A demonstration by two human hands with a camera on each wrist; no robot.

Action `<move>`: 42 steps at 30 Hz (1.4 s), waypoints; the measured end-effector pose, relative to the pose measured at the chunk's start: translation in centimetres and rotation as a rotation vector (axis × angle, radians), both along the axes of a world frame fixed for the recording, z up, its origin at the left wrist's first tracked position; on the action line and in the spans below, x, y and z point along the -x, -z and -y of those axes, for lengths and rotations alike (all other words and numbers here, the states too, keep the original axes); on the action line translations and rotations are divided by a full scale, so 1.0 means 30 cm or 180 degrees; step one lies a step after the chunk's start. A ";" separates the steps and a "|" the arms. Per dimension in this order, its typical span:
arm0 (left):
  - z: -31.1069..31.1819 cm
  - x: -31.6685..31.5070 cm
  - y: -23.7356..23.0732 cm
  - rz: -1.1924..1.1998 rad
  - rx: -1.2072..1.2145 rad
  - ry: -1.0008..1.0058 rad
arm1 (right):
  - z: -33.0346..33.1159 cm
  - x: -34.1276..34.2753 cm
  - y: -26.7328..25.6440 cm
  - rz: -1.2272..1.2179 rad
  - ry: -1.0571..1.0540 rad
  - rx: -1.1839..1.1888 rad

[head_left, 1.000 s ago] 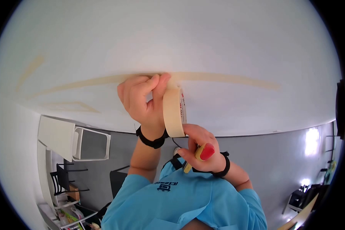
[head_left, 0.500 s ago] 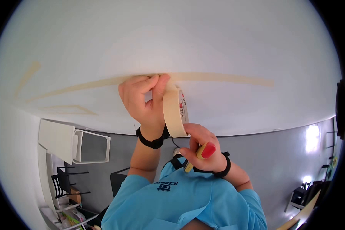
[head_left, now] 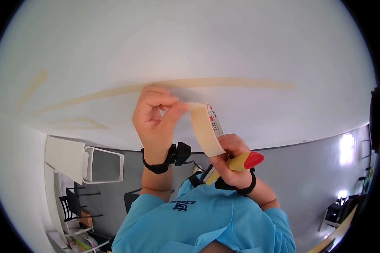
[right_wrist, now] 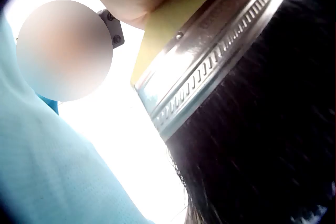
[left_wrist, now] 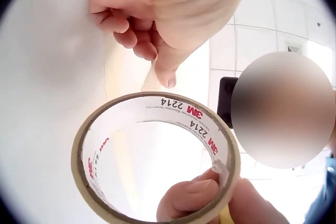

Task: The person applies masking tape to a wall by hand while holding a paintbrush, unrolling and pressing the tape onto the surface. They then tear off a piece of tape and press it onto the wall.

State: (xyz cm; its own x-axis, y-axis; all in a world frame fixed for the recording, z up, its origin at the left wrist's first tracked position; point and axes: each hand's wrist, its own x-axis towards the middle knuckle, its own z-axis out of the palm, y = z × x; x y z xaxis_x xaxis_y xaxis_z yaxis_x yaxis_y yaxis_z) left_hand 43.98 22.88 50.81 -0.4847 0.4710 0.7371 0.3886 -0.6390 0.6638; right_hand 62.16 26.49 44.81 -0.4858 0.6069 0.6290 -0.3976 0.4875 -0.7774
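Note:
My left hand (head_left: 156, 122) pinches the loose end of the masking tape between thumb and fingers, just below a tape strip (head_left: 223, 82) stuck along the white wall. The tape roll (head_left: 207, 130) hangs between both hands. Its printed inner core faces the left wrist view, where fingertips (left_wrist: 191, 198) of my right hand reach inside the ring. My right hand (head_left: 236, 164) holds the roll's lower edge together with a brush (head_left: 240, 162) that has a yellow handle with a red end. In the right wrist view the brush's metal band (right_wrist: 194, 56) and dark bristles (right_wrist: 252, 113) show close up.
More tape strips (head_left: 34, 87) mark the wall at the left, one bent at an angle (head_left: 86, 122). Below the wall at left stand a white table (head_left: 65, 158) and a grey-topped item (head_left: 105, 165), with black chairs (head_left: 71, 204). Dark equipment (head_left: 335, 213) stands at lower right.
My left hand has come down off the wall strip, pulling the tape end with it. The roll has tilted and shifted right, and the brush handle has swung to point more to the right.

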 end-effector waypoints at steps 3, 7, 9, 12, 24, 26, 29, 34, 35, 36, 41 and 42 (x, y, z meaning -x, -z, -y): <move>-0.012 -0.003 0.010 -0.0265 0.0115 -0.0115 | 0.003 -0.006 -0.002 0.0018 0.0032 0.0001; -0.033 -0.016 0.014 -0.0686 0.0152 -0.0847 | -0.004 -0.018 -0.007 0.0026 0.0056 -0.0091; -0.057 -0.027 0.021 -0.0736 0.0036 -0.1147 | -0.003 -0.019 -0.008 0.0171 -0.0014 0.0206; -0.105 -0.026 0.010 -0.1118 -0.0143 -0.1794 | -0.014 -0.005 -0.035 0.0289 -0.0116 0.0511; -0.127 -0.055 0.026 -0.1437 -0.0296 -0.2266 | -0.029 -0.024 -0.038 0.0230 -0.0463 0.0215; -0.135 -0.052 0.027 -0.1476 -0.0212 -0.2277 | -0.033 -0.012 -0.034 0.0245 -0.0357 0.0445; -0.143 -0.054 0.036 -0.1459 -0.0348 -0.2317 | -0.031 -0.024 -0.037 0.0174 -0.0381 0.0463; -0.145 -0.059 0.048 -0.1276 -0.0284 -0.2255 | -0.040 -0.027 -0.031 0.0153 -0.0344 0.0514; -0.141 -0.059 0.045 -0.1277 -0.0289 -0.2239 | -0.043 -0.028 -0.031 0.0164 -0.0359 0.0496; -0.134 -0.059 0.042 -0.1456 -0.0268 -0.2361 | -0.046 -0.029 -0.031 0.0179 -0.0380 0.0479; -0.093 -0.087 0.040 -0.1471 -0.0461 -0.2435 | -0.059 -0.056 -0.053 0.0297 -0.0496 0.0256; -0.115 -0.083 0.037 -0.1468 -0.0451 -0.2432 | -0.059 -0.054 -0.055 0.0238 -0.0473 0.0192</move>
State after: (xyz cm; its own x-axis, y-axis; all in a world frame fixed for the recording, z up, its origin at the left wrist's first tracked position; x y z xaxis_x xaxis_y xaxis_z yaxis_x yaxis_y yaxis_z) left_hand 46.49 26.33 49.69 -0.2701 0.0320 0.9623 0.9487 -0.1614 0.2717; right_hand 63.76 28.25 46.46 -0.6170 0.5605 0.5524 -0.4019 0.3791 -0.8335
